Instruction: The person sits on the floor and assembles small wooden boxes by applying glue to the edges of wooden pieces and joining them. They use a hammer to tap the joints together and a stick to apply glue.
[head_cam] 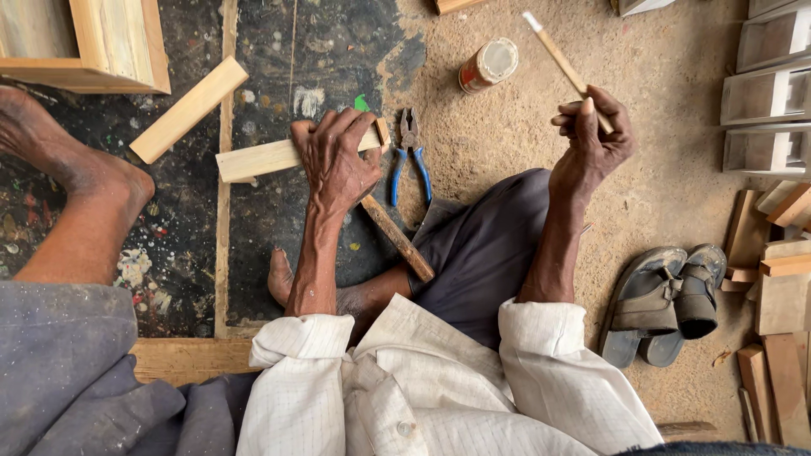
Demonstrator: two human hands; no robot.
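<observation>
Workshop floor [507, 169] seen from above: sandy concrete on the right, dark paint-spattered patch on the left. Left hand [336, 160] with fingers [325, 131] curled and clamped over a pale wooden strip [262, 157], pressed flat on the dark patch, the strip poking out to the left of the knuckles. Under the wrist, a darker wooden stick [399, 239] slanting toward the knee. Right hand [591, 135] raised over the sandy part, fingers [568, 118] pinched together around a thin wooden stick with a white tip [562, 61], the tip pointing up and left. Between the two hands, blue-handled pliers [410, 156] lying on the floor. Just beyond, a small round tin [487, 65] on its side. Left of the strip, a second pale wood block [189, 109], apart from it. Bare foot [76, 169] at far left, beside a wooden box [101, 46]. At right, a pair of grey sandals [663, 304], wood offcuts [781, 287] and stacked small frames [769, 93]. White sleeves [541, 338] and dark trousers [481, 245] in the foreground.
</observation>
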